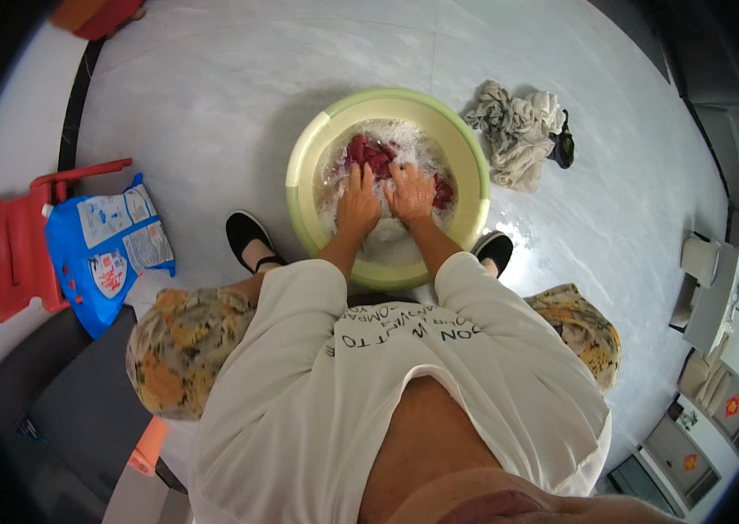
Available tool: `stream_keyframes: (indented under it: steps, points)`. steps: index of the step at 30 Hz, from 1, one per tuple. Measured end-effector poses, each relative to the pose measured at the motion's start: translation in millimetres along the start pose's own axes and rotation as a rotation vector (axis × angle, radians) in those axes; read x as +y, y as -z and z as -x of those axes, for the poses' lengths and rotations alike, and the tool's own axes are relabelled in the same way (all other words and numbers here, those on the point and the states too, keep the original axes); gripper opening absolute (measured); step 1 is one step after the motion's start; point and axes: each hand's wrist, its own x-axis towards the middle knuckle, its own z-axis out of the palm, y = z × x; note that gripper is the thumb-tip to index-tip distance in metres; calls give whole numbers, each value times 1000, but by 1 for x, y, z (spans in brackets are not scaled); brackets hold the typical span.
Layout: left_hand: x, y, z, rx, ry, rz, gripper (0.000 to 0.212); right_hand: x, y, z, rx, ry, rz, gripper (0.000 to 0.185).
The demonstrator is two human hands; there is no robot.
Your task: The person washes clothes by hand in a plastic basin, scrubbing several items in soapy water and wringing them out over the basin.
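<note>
A round pale yellow and green plastic basin [312,141] stands on the floor between my feet, holding foamy water [418,137]. Dark red wet cloth [369,152] shows through the suds, with another patch by the basin's right side. My left hand [360,202] lies palm down, its fingertips at the near edge of the cloth. Beside it is my right hand [410,193], also palm down with wet, spread fingers over the suds. Neither hand has closed around the cloth. Between my wrists is a whitish patch, foam or pale fabric; I cannot tell which.
Crumpled grey and cream clothes [517,134] lie right of the basin, with a black item [563,144] beside them. Wet floor [515,229] shines near my right shoe. At left, a blue detergent bag [104,242] leans by a red plastic stool [16,255] and a dark sofa [88,386].
</note>
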Motion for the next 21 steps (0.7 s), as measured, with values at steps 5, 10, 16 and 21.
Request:
stream_keyframes:
  steps: [5,10,16,21]
  points:
    - [-57,-69,-16,110,-105,46,50,8,-20,-26,-75,-7,-14,49]
    - [-36,-13,-74,-574,316,104,50,39,-43,-45,-554,-105,-39,38]
    - [-90,-40,-87,-229,63,-135,43,44,-34,-33,-501,-126,-171,36]
    - [-14,9,-109,-373,-109,-515,47,39,-22,-52,-367,-136,-279,37]
